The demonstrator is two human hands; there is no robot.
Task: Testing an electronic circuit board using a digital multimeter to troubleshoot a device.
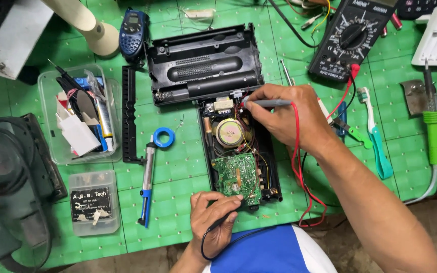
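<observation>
An opened black radio [266, 167] lies on the green cutting mat, its round speaker [230, 132] and green circuit board [237, 174] exposed. My right hand [284, 114] holds a grey test probe [266, 103] with a red lead, its tip at the wiring near the top of the radio. My left hand [213, 217] grips a black-leaded probe [227, 214], its tip touching the lower edge of the circuit board. The radio's black back cover [203, 63] lies open above.
A black multimeter [352, 38] sits at upper right. A green soldering iron [433, 126] and teal toothbrush [378, 136] lie to the right. A blue desoldering pump [147, 182], tape roll [164, 137], clear parts boxes [79, 114] and a blue handset [133, 30] are on the left.
</observation>
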